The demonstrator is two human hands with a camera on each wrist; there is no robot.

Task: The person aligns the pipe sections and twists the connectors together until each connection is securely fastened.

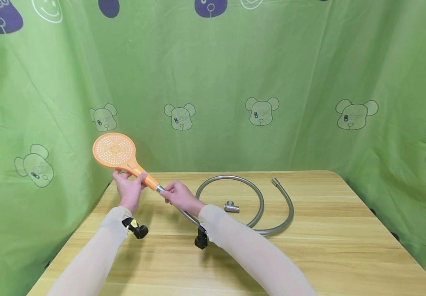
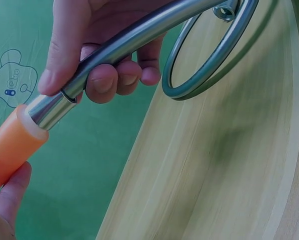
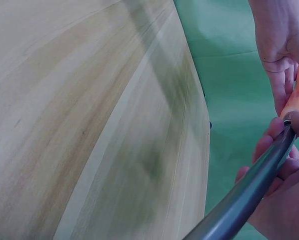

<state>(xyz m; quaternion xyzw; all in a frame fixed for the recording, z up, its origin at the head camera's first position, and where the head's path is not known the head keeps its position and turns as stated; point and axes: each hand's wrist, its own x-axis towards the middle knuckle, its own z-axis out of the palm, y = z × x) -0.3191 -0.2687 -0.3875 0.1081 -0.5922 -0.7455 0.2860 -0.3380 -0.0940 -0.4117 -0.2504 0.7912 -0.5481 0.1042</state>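
An orange shower head (image 1: pixel 114 149) with a round perforated face is raised above the table's far left, tilted up to the left. My left hand (image 1: pixel 129 190) holds its handle (image 1: pixel 147 179) from below, thumb on the near side. The right hand (image 1: pixel 180 196) pinches the silver connector (image 2: pixel 53 111) of a metal shower hose (image 2: pixel 139 36) at the handle's lower end. In the left wrist view, connector and handle end meet in line. From the right hand the hose runs down to the table and loops there.
On the wooden table (image 1: pixel 327 246), the hose's coil (image 1: pixel 262 201) surrounds a small silver angle valve (image 1: pixel 231 206). The hose's other end (image 1: pixel 274 181) points toward the back edge. A green printed curtain (image 1: pixel 216 144) hangs behind and at both sides.
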